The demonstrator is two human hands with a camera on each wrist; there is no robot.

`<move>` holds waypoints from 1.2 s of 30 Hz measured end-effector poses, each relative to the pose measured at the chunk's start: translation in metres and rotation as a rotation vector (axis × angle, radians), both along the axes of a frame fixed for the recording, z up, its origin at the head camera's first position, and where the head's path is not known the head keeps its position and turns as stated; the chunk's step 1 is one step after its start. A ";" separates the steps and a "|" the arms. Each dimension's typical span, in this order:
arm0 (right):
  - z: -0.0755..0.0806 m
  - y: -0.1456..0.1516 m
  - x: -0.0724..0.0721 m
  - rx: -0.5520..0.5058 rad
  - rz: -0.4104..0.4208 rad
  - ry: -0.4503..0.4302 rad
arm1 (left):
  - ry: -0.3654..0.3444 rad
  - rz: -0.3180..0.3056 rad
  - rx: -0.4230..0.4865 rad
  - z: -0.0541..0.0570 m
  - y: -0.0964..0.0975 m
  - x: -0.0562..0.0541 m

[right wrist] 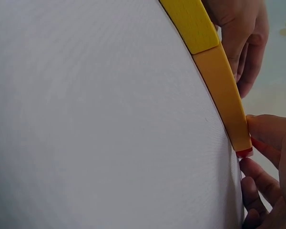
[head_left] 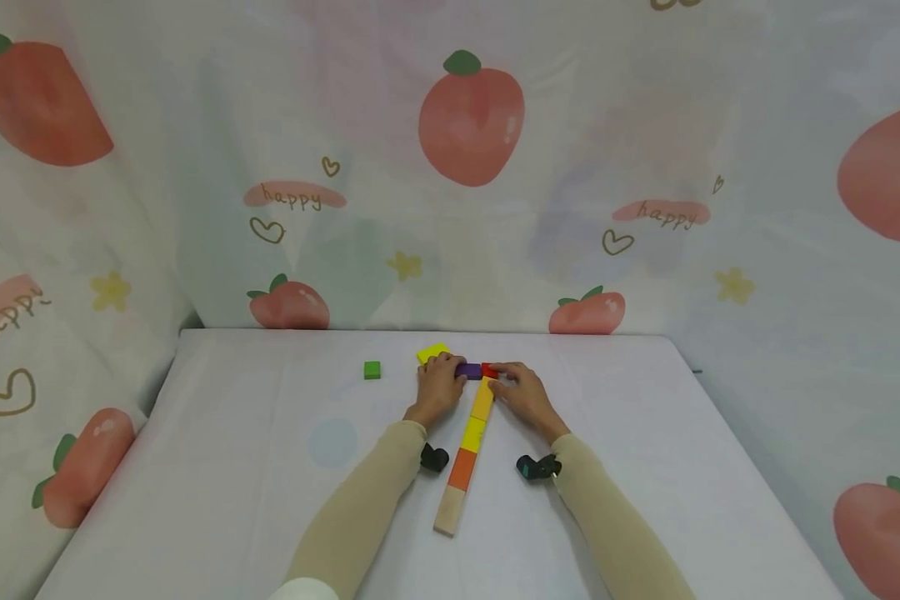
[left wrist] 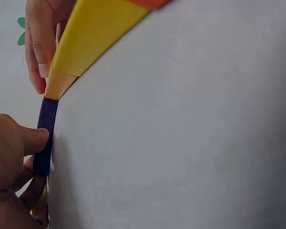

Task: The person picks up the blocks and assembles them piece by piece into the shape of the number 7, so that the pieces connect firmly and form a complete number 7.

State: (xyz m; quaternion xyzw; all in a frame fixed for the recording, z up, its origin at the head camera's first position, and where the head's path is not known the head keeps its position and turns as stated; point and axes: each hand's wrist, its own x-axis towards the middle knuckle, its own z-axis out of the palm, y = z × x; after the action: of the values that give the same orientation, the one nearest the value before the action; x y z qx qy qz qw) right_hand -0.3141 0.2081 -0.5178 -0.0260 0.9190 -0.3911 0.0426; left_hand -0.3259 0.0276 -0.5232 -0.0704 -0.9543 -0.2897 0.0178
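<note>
My left hand (head_left: 438, 387) pinches a purple block (head_left: 468, 371), thumb on its near side and fingers behind. A red block (head_left: 489, 370) lies end to end with it at the right. My right hand (head_left: 525, 396) holds the red block with thumb and index finger, and the thumb also touches the far end of a light orange block (head_left: 483, 400). From there a row runs toward me: a yellow block (head_left: 472, 435), an orange block (head_left: 462, 469) and a plain wooden block (head_left: 449, 510). In the right wrist view only a sliver of the red block (right wrist: 245, 153) shows.
Behind my left hand lies another yellow block (head_left: 432, 352), partly covered by the fingers. A small green block (head_left: 372, 370) sits apart to the left. The white-covered table (head_left: 270, 500) meets a patterned cloth backdrop (head_left: 487, 267) at its far edge.
</note>
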 end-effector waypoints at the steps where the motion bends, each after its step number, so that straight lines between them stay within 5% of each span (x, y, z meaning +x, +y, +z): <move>1: 0.000 0.000 0.000 0.001 0.000 -0.001 | -0.003 0.000 0.003 0.001 0.001 0.000; 26: -0.006 0.002 -0.002 0.005 -0.008 0.016 | 0.000 -0.023 0.019 0.003 0.003 -0.001; 36: -0.006 0.002 -0.002 0.007 -0.010 -0.005 | -0.059 -0.056 0.139 0.015 -0.004 0.004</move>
State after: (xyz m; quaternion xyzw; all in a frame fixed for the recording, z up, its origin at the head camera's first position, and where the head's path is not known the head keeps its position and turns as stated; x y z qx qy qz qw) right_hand -0.3161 0.2103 -0.5236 -0.0203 0.9203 -0.3883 0.0430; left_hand -0.3217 0.0238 -0.5087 -0.0869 -0.9297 -0.3578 -0.0135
